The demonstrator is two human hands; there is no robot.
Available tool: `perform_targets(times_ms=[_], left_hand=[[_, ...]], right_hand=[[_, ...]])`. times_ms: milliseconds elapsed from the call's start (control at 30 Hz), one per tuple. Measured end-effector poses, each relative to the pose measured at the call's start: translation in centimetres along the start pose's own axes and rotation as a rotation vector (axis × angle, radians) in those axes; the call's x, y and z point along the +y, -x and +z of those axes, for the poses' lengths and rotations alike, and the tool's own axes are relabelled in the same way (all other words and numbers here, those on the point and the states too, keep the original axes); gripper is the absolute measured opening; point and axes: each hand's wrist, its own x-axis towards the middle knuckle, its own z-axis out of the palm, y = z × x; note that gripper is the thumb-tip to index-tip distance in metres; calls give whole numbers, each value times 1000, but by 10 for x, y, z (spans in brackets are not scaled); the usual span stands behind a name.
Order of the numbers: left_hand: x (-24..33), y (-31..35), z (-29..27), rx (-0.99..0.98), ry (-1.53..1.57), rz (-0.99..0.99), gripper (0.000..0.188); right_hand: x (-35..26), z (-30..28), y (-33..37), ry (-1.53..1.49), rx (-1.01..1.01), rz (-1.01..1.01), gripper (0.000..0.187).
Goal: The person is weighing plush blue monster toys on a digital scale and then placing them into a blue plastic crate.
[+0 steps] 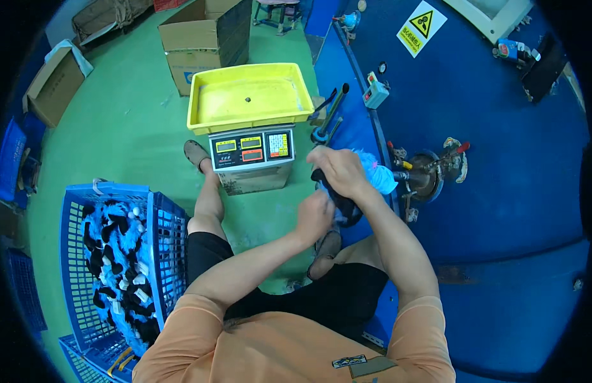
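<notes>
My right hand and my left hand are close together in front of me, both with fingers closed on a soft plush piece. Its lower part is black, with some blue beside my left fingers. Behind my right wrist shows light-blue fluffy plush with a small pink spot. That fluff lies at the end of a metal nozzle on the blue machine. Whether it belongs to the same piece is hidden by my right hand and forearm.
A yellow tray with a small dark bit inside rests on a digital scale. To my left, a blue basket holds many black, blue and white plush pieces. The blue machine fills the right side. Cardboard boxes stand beyond the scale.
</notes>
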Motion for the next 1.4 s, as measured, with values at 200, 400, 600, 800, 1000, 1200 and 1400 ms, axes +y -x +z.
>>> perform_targets(times_ms=[200,400,600,800,1000,1200,1400], left_hand=[[-5,-23,-2,-283,189,63,26],[7,-6,-63,-310,1148,-431,42],[37,-58,-91,-296,873,-503,25],[36,-50,-96,-218,759,-439,22],[21,-35,-105,-157,897,-470,25],[10,-20,-127,-46,904,-511,24],[3,-7,-145,61,990,-507,22]], right_hand=[[43,-49,39,351,12,59,26],[68,-54,71,493,189,-160,27],[48,-30,58,582,164,-115,32],[43,-35,56,559,182,-177,33],[35,-32,46,544,170,-285,32],[15,-20,31,561,98,-296,34],[-1,-9,20,547,81,-307,35]])
